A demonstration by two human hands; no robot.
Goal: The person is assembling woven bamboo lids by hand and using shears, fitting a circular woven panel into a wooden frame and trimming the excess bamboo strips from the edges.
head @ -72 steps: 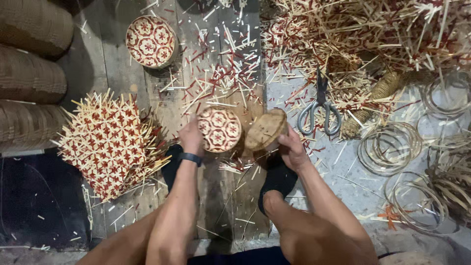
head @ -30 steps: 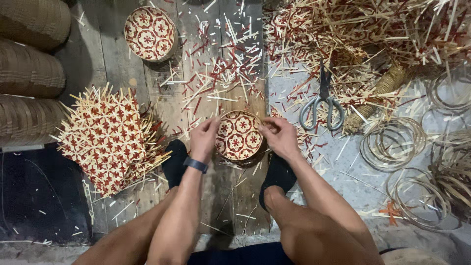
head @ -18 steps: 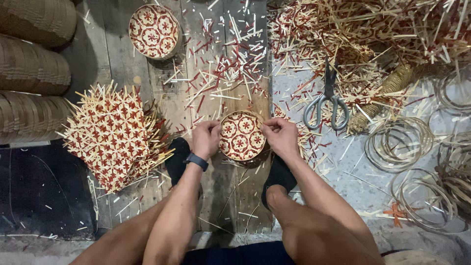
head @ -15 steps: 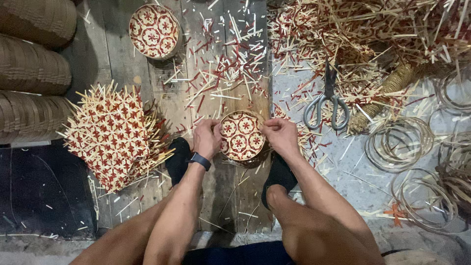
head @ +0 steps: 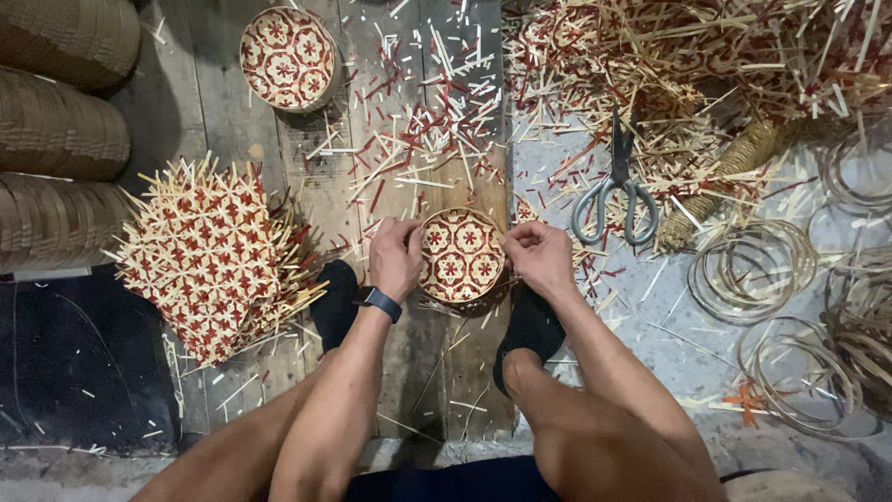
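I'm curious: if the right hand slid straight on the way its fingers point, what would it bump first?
The right hand points leftward, so it would probably meet the small round woven lid with red flower patterns first; its fingers already touch the rim.

woven round lid (head: 462, 257) | small shallow disc, pale straw with red star-and-flower pattern, thin pale rim band | patterned face up, lying roughly flat | on the wooden board between the person's two feet | gripped at its left and right edges by both hands
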